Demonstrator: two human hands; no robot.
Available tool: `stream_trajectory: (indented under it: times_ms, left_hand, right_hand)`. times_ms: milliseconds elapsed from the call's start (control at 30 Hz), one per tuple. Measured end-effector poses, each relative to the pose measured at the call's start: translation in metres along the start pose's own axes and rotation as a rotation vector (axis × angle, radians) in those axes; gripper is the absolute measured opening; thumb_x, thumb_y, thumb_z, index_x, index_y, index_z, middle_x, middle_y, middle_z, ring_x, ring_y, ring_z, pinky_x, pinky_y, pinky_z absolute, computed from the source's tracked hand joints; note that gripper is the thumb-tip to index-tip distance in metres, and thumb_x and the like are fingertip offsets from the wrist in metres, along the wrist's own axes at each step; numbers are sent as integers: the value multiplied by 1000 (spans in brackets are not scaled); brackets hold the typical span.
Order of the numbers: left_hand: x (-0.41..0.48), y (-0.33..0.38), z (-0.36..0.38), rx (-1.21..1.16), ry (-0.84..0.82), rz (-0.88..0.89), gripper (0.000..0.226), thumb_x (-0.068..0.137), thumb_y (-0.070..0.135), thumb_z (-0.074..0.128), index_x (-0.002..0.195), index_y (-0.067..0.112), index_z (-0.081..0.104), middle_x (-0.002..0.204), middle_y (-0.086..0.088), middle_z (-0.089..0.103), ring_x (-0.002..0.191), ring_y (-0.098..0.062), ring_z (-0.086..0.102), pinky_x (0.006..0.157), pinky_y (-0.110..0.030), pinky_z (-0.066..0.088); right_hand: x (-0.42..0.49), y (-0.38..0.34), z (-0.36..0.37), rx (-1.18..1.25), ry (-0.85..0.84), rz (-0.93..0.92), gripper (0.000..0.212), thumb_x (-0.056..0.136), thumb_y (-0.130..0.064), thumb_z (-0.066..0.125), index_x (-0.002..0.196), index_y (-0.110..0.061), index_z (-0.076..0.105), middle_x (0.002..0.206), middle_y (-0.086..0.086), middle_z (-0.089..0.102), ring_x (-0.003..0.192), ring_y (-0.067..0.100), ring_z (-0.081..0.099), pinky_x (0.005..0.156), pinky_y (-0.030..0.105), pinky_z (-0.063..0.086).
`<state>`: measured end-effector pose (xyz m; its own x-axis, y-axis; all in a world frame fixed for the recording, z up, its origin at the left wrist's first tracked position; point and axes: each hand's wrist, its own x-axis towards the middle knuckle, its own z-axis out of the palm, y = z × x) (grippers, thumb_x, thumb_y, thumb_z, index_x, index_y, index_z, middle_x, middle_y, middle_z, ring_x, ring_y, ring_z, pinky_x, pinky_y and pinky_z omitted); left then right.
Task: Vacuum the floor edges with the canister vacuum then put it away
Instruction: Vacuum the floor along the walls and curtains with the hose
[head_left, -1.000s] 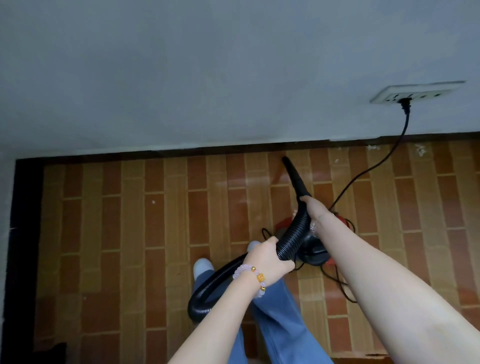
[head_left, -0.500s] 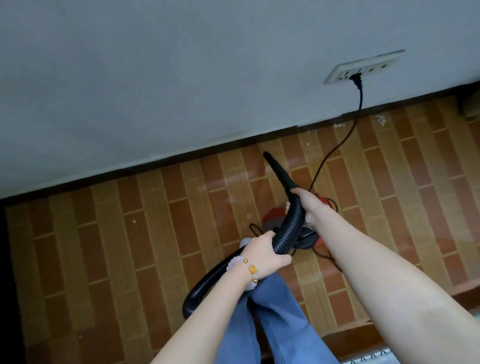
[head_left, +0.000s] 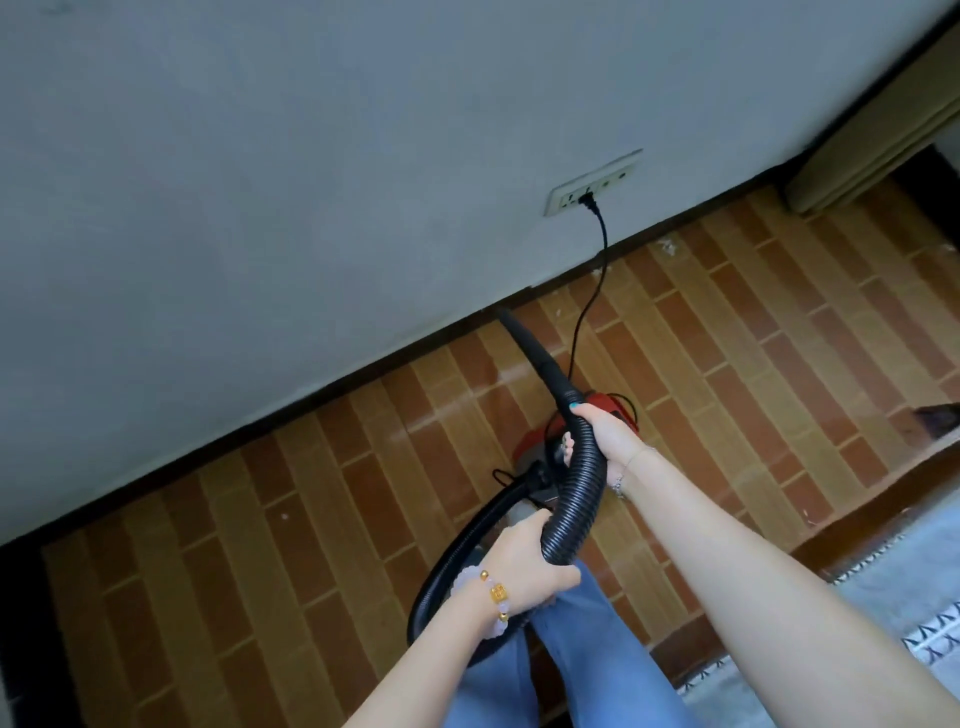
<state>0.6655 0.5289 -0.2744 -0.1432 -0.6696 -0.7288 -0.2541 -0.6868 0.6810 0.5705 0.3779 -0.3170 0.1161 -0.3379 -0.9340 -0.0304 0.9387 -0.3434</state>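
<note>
My right hand (head_left: 605, 434) is wrapped round the black ribbed hose (head_left: 582, 493) just behind the crevice nozzle (head_left: 530, 348), whose tip reaches the dark skirting (head_left: 363, 371) ahead. My left hand (head_left: 524, 556) grips the same hose lower down, nearer me. The red canister (head_left: 532, 447) sits on the floor beneath the right hand, its cord (head_left: 589, 306) plugged into the wall socket (head_left: 613, 176). Any markings there are too small to read.

The nozzle (head_left: 524, 338) lies at the foot of the wall (head_left: 260, 208), left of the socket (head_left: 592, 189). The vacuum (head_left: 532, 444) sits on the floor (head_left: 260, 519) under the hose (head_left: 582, 488); a rug (head_left: 883, 561) lies right.
</note>
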Motion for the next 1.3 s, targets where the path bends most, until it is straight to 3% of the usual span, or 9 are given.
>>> stream_trajectory:
  times_ms: [133, 267, 333, 667, 800, 900, 1100, 1300]
  left_hand:
    - [-23, 21, 16, 29, 25, 30, 37, 63, 22, 59, 95, 6, 51, 70, -2, 50, 56, -19, 49, 55, -32, 42]
    - [-44, 40, 31, 67, 67, 100, 19, 65, 19, 60, 76, 21, 45, 64, 5, 48, 54, -16, 46, 54, -30, 39]
    - [-53, 49, 41, 110, 82, 163, 24, 67, 17, 60, 71, 28, 39, 63, 6, 45, 52, -12, 39, 51, -23, 33]
    - [-63, 100, 112, 215, 145, 288, 22, 69, 14, 62, 76, 21, 42, 64, 8, 45, 52, -8, 38, 51, -22, 30]
    - [-49, 121, 145, 290, 163, 284, 25, 69, 18, 62, 88, 11, 47, 68, -1, 50, 54, -12, 42, 52, -28, 33]
    - [-31, 136, 170, 312, 165, 268, 25, 67, 22, 62, 85, 15, 46, 69, -5, 54, 55, -16, 48, 52, -32, 37]
    - [-7, 168, 220, 347, 111, 267, 32, 67, 17, 62, 67, 36, 36, 62, 9, 47, 54, -13, 44, 50, -24, 34]
    - [24, 191, 225, 337, 162, 202, 19, 67, 21, 61, 81, 16, 49, 67, 0, 51, 55, -17, 45, 52, -29, 36]
  right_hand:
    - [-39, -6, -13, 23, -13, -47, 28, 95, -28, 50, 79, -5, 47, 49, 8, 46, 31, 16, 45, 36, 20, 43]
    - [-77, -15, -30, 72, -29, -104, 23, 95, -27, 50, 89, -4, 46, 59, 9, 44, 33, 16, 45, 37, 21, 44]
    - [-92, -17, -40, 93, -42, -138, 21, 95, -26, 50, 94, -5, 46, 60, 9, 44, 33, 15, 46, 38, 22, 44]
    - [-147, -42, -117, 191, -98, -193, 13, 96, -21, 46, 98, -9, 45, 59, 9, 43, 33, 15, 45, 36, 21, 43]
    - [-157, -57, -157, 225, -142, -174, 14, 96, -22, 44, 96, -9, 45, 60, 7, 41, 34, 14, 44, 37, 19, 44]
    - [-159, -67, -189, 255, -171, -184, 11, 96, -22, 43, 98, -11, 46, 59, 6, 39, 33, 13, 42, 36, 19, 41]
    - [-161, -82, -254, 288, -149, -180, 14, 95, -22, 44, 94, -8, 45, 57, 5, 41, 32, 13, 41, 36, 18, 40]
    - [-122, -104, -273, 298, -96, -141, 16, 95, -24, 42, 88, -10, 41, 60, 5, 39, 32, 15, 41, 37, 19, 41]
